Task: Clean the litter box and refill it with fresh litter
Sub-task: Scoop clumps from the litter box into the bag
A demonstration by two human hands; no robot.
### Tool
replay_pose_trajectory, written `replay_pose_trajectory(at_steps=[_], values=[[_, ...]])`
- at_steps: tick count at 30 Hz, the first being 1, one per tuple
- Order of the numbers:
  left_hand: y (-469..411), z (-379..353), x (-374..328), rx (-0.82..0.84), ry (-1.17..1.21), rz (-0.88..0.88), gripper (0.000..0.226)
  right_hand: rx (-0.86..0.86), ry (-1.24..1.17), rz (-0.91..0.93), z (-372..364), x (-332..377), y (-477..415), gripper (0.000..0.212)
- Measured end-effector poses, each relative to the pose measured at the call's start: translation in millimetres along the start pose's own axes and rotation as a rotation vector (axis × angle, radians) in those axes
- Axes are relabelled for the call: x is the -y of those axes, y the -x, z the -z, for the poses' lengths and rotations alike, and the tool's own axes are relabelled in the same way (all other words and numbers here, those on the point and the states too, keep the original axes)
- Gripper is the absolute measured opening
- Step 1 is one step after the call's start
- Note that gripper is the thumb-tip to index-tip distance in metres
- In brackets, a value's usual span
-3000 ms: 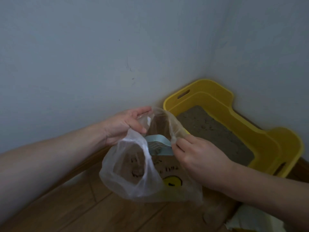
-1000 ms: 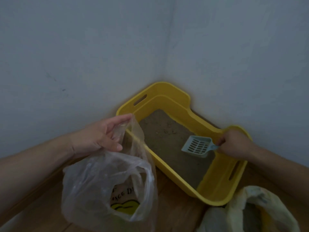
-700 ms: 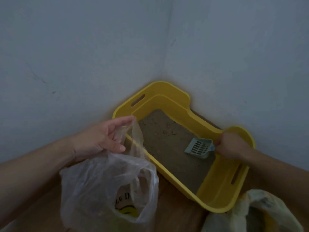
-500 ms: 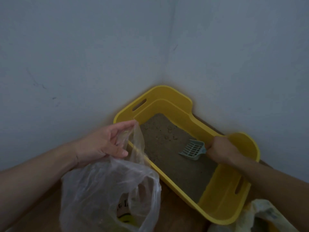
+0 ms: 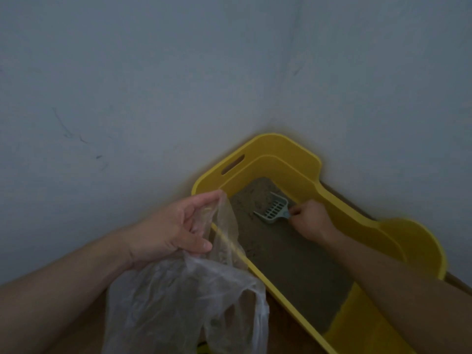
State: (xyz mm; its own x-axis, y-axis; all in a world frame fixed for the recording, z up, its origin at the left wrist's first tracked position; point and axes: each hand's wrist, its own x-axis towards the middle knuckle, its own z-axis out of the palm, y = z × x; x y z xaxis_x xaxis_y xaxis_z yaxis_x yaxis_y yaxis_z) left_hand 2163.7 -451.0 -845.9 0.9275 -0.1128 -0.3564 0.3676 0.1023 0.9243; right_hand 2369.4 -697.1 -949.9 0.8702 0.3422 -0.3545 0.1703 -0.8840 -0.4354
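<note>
A yellow litter box (image 5: 278, 146) sits in the room corner, its floor covered with grey-brown litter (image 5: 293, 261). My right hand (image 5: 310, 221) reaches inside the box and grips the handle of a pale blue slotted scoop (image 5: 273, 209), whose front edge rests on the litter near the far end. My left hand (image 5: 178, 226) pinches the rim of a clear plastic bag (image 5: 184, 302), which hangs beside the box's near left wall. Part of the bag's flap drapes over that wall.
Two pale walls (image 5: 153, 85) meet right behind the box. Brown wooden floor (image 5: 283, 330) shows under the bag and along the box's left side. The box has a cut-out handle (image 5: 233, 164) at its far end.
My right hand has pushed the scoop toward the far end of the box and lowered it to the litter. The view has tilted, and the second bag at the lower right has left the frame.
</note>
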Motion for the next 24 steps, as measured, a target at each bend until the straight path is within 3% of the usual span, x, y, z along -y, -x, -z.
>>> replay_pose_trajectory(at_steps=[13,24], values=[[3.1,-4.9,0.1,0.0,-0.035,-0.01,0.084,-0.062,-0.157,0.065,-20.1,11.9,4.4,0.035],[18.2,-4.4,-9.2,-0.05,-0.08,-0.03,0.093,-0.078,-0.218,0.069,14.9,-4.4,44.2,0.035]])
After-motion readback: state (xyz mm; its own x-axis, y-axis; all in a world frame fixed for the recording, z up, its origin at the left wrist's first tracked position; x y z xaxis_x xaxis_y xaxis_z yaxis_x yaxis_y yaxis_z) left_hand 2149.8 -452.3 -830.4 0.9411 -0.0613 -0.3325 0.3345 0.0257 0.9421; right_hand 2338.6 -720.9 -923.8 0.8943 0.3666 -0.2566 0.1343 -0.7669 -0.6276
